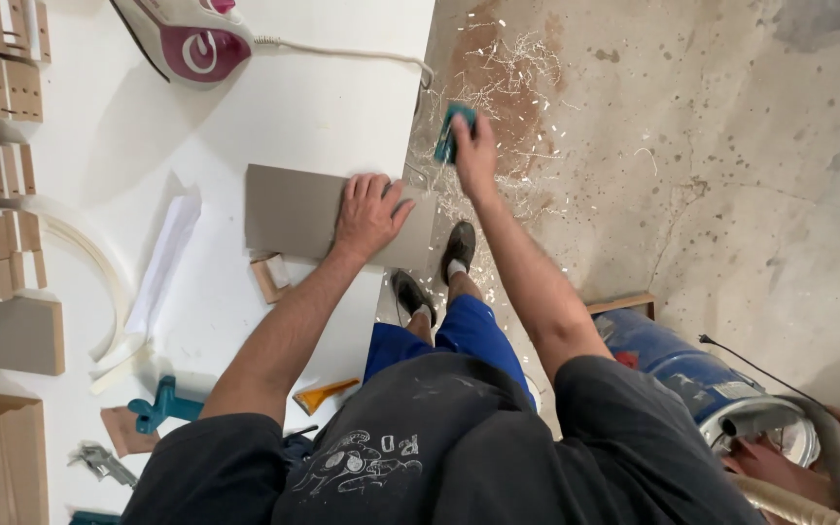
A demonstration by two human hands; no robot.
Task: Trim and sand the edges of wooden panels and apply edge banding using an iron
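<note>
Grey panel [294, 209] lies flat on the white tabletop [274, 107], its end jutting past the edge, pinned under the left hand [369, 214] with fingers spread. Right hand [473, 156], just beyond that edge, is closed round a small teal trimmer [451, 131] at the panel's end. Shavings [507, 78] litter the concrete floor past it. Farther from the left hand sits a white-and-magenta iron [187, 39]; nearer the body, a small wooden block [269, 277].

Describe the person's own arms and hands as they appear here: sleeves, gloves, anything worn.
Both hands are bare: the left hand and the right hand wear no gloves, and no rings or watch show. Both forearms are uncovered to above the elbow. Short, loose dark grey sleeves of a T-shirt with a pale printed design cover the upper arms.
</note>
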